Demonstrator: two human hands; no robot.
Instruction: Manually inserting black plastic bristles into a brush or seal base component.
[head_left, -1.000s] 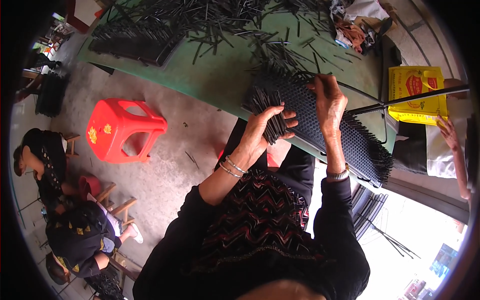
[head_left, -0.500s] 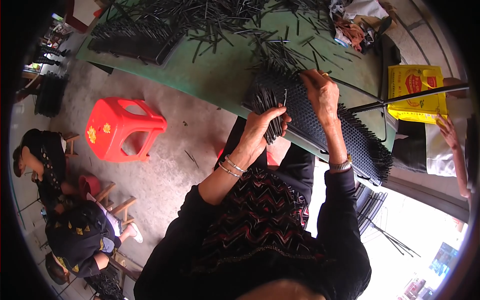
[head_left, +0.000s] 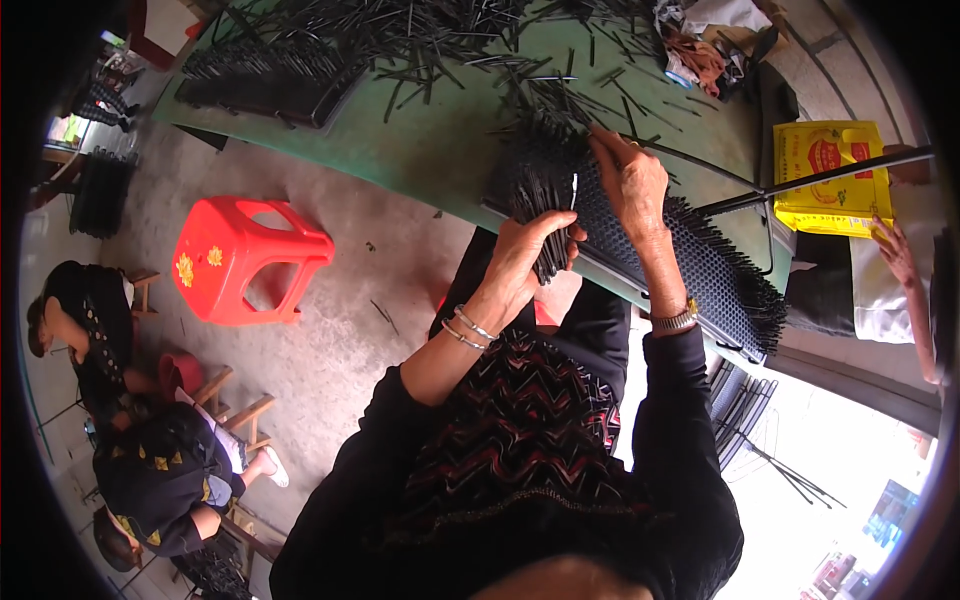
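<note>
My left hand [head_left: 528, 248] is closed round a bundle of thin black sticks [head_left: 538, 195], with the thumb across it. One stick with a pale, shiny side stands near the thumb. Beside the bundle lies a long black board [head_left: 715, 262] full of small holes, tilted at the table's near edge. Rows of upright black sticks line its far side and right end. Over the board's far edge my right hand [head_left: 632, 185] has its thumb and fingers pinched together. Whatever is between those fingertips is too small to make out.
Loose black sticks [head_left: 440, 40] are heaped on the green table [head_left: 410, 150]. Another filled board [head_left: 270, 90] lies at its left. A red plastic stool [head_left: 215, 260] stands on the floor. At right, another person's hand [head_left: 893, 250] touches a yellow bag [head_left: 830, 180] beside a black rod. People sit lower left.
My right hand has moved slightly away from me and to the left along the board. My left hand keeps the bundle in nearly the same place.
</note>
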